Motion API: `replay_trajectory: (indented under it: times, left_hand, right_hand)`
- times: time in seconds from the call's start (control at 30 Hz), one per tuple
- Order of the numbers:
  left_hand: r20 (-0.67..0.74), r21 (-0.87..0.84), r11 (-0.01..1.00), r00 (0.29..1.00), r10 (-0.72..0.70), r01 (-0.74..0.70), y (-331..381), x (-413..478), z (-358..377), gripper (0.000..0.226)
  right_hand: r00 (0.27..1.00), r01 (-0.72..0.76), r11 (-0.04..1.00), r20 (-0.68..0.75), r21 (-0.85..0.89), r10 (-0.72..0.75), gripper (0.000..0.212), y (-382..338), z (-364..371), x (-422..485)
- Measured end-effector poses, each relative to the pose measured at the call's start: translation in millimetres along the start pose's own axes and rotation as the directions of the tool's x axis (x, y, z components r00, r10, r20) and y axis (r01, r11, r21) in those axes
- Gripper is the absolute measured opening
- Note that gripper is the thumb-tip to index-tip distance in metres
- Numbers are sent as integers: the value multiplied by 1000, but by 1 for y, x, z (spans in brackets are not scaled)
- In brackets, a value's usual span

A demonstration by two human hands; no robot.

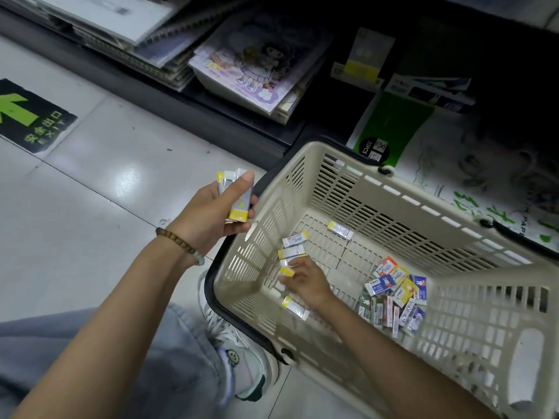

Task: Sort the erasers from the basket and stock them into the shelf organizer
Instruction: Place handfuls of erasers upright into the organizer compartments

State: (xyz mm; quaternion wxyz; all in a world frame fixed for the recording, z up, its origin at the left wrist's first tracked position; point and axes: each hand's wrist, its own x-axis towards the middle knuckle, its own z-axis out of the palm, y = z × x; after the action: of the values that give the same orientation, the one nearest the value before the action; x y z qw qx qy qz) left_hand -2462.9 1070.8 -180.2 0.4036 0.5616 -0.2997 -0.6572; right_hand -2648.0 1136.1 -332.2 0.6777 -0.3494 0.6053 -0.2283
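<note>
A beige plastic basket [393, 192] stands on the floor. Several yellow-and-white erasers [295, 247] lie loose on its bottom, and a pile of mixed coloured erasers [396, 294] sits toward its right corner. My left hand [211, 210] is outside the basket's left rim and grips a stack of yellow-and-white erasers [239, 198]. My right hand [305, 281] is down inside the basket, its fingers pinching a yellow-and-white eraser [287, 269] on the bottom. The shelf organizer is not in view.
A low dark shelf [211, 116] runs behind the basket with stacked notebooks [251, 62] and paper packs [390, 125]. My shoe [242, 358] and trouser leg are just left of the basket. A green exit arrow sticker [30, 116] lies on the tiled floor.
</note>
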Motion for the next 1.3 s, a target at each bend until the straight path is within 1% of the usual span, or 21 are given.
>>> replay_trajectory:
  times: [0.1,0.2,0.23,0.27,0.33,0.4,0.47,0.5,0.57,0.63,0.7,0.73,0.8,0.87,0.93,0.97,1.03,1.1,1.13,1.2,1.3]
  left_hand:
    - [83,-8,998,995,-57,58,0,-2,12,47]
    - [149,-35,982,973,-176,183,-5,-5,28,52]
    - [175,-47,971,959,-224,236,-7,-6,33,55]
    - [199,-61,954,940,-276,293,-9,-7,38,59]
    - [250,-73,919,900,-358,386,-13,-10,47,69]
    - [300,-55,903,870,-392,426,-16,-14,53,78]
    - [309,-19,914,871,-381,406,-19,-18,56,81]
    - [296,8,927,884,-362,376,-19,-19,56,78]
    - [241,45,946,915,-322,321,-19,-22,53,63]
    - [189,54,955,936,-296,291,-17,-23,46,52]
    - [173,17,963,948,-267,268,-13,-22,39,42]
    - [175,-10,967,952,-250,256,-10,-21,35,37]
    - [169,-30,976,964,-206,214,-4,-19,28,29]
    - [136,-54,983,977,-164,173,3,-16,20,28]
    - [72,-120,982,987,-142,149,8,-13,10,26]
    - [38,-146,979,990,-135,139,9,-11,4,23]
    - [-9,-182,975,991,-131,127,8,-8,-3,18]
    - [-5,-210,970,992,-129,125,6,-6,-6,19]
    - [5,-206,971,992,-123,121,5,-4,-5,19]
    - [17,-179,977,994,-112,113,5,-2,-3,18]
    - [25,-179,977,994,-109,112,6,1,0,15]
  right_hand:
    - [999,16,988,-36,153,-11,24,-48,-33,-19]
    - [989,109,930,57,350,-137,19,-107,-63,-47]
    - [977,133,915,106,381,-186,19,-124,-68,-56]
    - [962,151,915,158,374,-223,21,-139,-68,-64]
    - [940,188,941,226,281,-255,24,-160,-62,-75]
    - [943,238,963,206,128,-261,21,-169,-50,-78]
    - [952,259,966,161,20,-259,18,-170,-41,-77]
    - [955,254,967,158,12,-252,19,-168,-39,-74]
    - [956,213,974,190,78,-224,25,-163,-39,-68]
    - [956,152,966,219,209,-198,28,-157,-46,-61]
    - [966,127,948,181,291,-185,27,-144,-55,-49]
    - [978,115,956,140,271,-157,24,-134,-58,-40]
    - [998,29,989,52,148,-37,19,-101,-58,-21]
    - [994,-114,991,5,70,114,18,-66,-52,-2]
    - [977,-211,977,-34,-14,211,16,-36,-42,12]
    - [972,-228,972,-70,-62,224,20,-25,-37,17]
    - [969,-205,972,-167,-111,185,26,-9,-26,25]
    - [952,-175,980,-273,-99,142,25,0,-14,30]
    - [938,-176,982,-314,-72,146,25,4,-7,31]
    - [921,-211,977,-336,-3,198,24,9,7,31]
    - [925,-267,963,-272,37,266,26,12,27,32]
